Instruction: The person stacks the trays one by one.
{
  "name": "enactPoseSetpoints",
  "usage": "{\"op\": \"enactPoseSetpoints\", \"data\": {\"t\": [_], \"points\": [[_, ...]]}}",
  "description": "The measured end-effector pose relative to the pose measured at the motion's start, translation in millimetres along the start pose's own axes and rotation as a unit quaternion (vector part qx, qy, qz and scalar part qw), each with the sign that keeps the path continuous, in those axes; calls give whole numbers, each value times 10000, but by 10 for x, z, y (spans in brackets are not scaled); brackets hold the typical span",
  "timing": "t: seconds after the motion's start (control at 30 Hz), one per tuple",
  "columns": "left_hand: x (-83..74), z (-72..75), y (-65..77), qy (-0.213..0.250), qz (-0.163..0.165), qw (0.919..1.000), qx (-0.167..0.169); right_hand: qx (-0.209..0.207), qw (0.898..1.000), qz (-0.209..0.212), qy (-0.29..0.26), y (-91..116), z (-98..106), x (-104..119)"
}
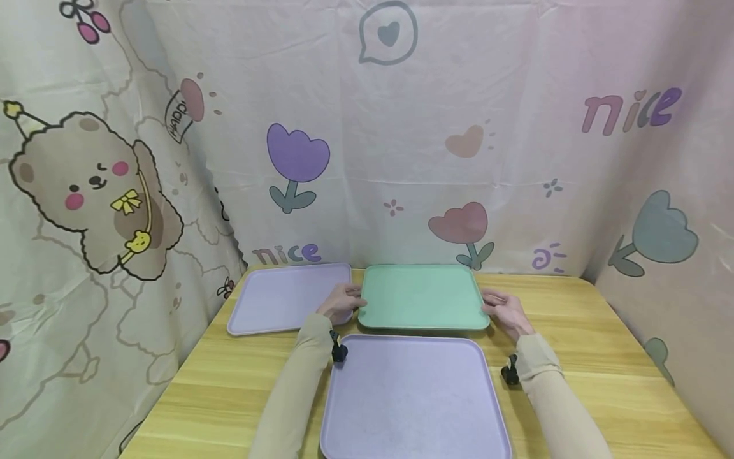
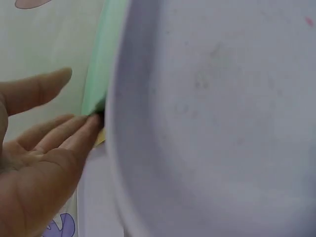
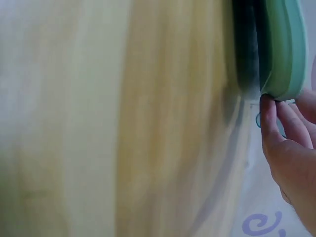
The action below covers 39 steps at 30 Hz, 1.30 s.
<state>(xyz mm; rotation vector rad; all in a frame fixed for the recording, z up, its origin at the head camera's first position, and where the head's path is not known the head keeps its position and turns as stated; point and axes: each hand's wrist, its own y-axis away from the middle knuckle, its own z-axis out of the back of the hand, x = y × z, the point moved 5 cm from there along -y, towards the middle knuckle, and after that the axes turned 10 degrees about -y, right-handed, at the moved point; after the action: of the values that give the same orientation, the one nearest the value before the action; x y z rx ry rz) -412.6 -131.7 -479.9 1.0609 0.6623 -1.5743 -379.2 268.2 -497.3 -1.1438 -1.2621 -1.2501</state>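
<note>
A mint-green rectangular tray [image 1: 423,296] is at the back of the table, with a hand at each short side. My left hand [image 1: 344,299] is at its left edge. In the left wrist view its fairly straight fingertips [image 2: 94,121] touch the green edge, while the thumb stands apart from it. My right hand [image 1: 506,311] holds the right edge. In the right wrist view its fingers [image 3: 269,116] are under the tray's corner, with the thumb at the rim. Dark shade shows under this tray [image 3: 286,54]. A larger lilac tray [image 1: 415,395] lies in front, between my forearms.
Another lilac tray [image 1: 287,299] lies at the back left, its right edge close to my left hand. The wooden table [image 1: 625,376] runs back to a patterned curtain [image 1: 395,127], and curtains hang along both sides too.
</note>
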Motion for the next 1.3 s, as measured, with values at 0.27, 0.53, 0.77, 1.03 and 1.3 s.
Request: {"op": "enactPoseSetpoints", "data": {"t": [0.27, 0.53, 0.77, 1.03, 1.3], "points": [[-5, 116, -8, 206, -66, 9972, -719, -127, 9993, 138, -309, 67, 36, 101], [-48, 204, 141, 575, -22, 9918, -1137, -148, 9990, 265, -338, 175, -26, 225], [-76, 265, 334, 787, 47, 9876, -1357, -208, 9992, 346, -66, 293, -106, 341], [-28, 294, 576, 940, 137, 9846, -1466, -263, 9984, 430, -252, 474, -154, 435], [-54, 291, 916, 966, 39, 9831, -1555, -328, 9986, 258, -323, 695, -183, 399]]}}
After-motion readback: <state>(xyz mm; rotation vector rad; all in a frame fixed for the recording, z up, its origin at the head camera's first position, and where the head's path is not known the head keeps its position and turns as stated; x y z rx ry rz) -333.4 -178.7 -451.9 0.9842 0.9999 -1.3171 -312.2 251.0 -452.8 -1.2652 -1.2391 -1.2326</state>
